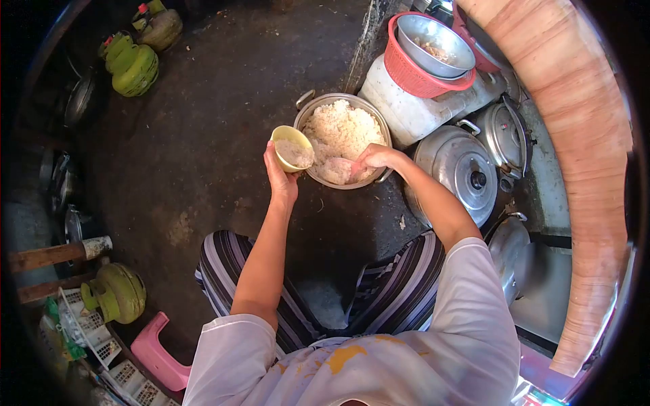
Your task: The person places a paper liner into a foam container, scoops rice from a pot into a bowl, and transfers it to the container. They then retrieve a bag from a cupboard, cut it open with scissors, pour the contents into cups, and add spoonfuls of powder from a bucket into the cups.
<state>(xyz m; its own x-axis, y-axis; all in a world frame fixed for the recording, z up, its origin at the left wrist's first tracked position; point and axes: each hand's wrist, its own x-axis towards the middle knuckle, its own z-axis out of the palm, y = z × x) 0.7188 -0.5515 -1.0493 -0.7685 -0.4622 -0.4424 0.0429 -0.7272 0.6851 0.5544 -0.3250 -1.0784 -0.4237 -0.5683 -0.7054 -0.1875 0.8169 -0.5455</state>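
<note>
My left hand grips a yellow bowl with some rice in it, tilted at the left rim of a metal pot. The pot stands on the dark floor and holds a heap of white rice. Inside the pot's right side, my right hand is closed around a pink rice scoop. The scoop's blade lies in the rice, partly hidden by it.
A large lidded pot stands just right of the rice pot. Behind it, a red basket with a metal bowl sits on a white container. Green gas cylinders and a pink stool are at left.
</note>
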